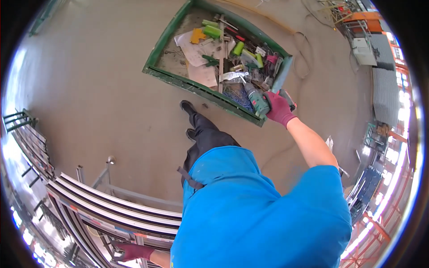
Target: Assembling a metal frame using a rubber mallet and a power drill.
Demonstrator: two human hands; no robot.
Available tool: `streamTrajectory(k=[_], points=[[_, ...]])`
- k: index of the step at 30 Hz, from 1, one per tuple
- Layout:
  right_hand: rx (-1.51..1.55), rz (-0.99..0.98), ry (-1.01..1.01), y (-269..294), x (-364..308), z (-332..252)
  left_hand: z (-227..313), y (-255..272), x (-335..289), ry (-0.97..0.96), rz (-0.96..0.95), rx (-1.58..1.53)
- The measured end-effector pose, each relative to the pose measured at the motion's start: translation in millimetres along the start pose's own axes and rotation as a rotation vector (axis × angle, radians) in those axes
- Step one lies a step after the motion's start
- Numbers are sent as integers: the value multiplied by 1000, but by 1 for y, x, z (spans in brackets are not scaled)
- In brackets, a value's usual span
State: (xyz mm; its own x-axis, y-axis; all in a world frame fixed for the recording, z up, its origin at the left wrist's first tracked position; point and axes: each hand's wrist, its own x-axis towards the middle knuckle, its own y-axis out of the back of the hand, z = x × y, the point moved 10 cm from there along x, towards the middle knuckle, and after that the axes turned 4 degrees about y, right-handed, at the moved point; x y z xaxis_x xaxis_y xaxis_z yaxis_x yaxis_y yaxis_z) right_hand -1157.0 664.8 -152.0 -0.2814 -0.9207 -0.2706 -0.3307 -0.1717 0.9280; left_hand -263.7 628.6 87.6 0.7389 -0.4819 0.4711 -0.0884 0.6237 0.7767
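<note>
My right hand (279, 108), in a maroon work glove, is closed round the handle of a green and black cordless drill (256, 99). The drill points up and left, its bit over the near right corner of a green metal tray (205, 87). Under the bit lies a crumpled clear plastic bag (233, 76). Far off at the lower left, my left hand (130, 251), gloved alike, reaches among aluminium profiles (120, 219). Its dark fingertips look spread apart, with nothing I can make out between them.
In the tray lie papers (193, 51), a yellow piece (197, 35), lime-green blocks (212, 31), a long strip (221, 56) and small hardware. A cable (308, 60) loops on the floor right of it. Stacked corrugated sheets (385, 96) stand at the far right.
</note>
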Motion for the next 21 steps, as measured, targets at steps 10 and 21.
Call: streamTrajectory(k=[10, 21], points=[[674, 230, -394, -4, -112, 49, 361, -119, -336, -841, -1260, -515], [1259, 466, -673, -81, -208, 91, 502, -282, -695, -1554, -1274, 12]])
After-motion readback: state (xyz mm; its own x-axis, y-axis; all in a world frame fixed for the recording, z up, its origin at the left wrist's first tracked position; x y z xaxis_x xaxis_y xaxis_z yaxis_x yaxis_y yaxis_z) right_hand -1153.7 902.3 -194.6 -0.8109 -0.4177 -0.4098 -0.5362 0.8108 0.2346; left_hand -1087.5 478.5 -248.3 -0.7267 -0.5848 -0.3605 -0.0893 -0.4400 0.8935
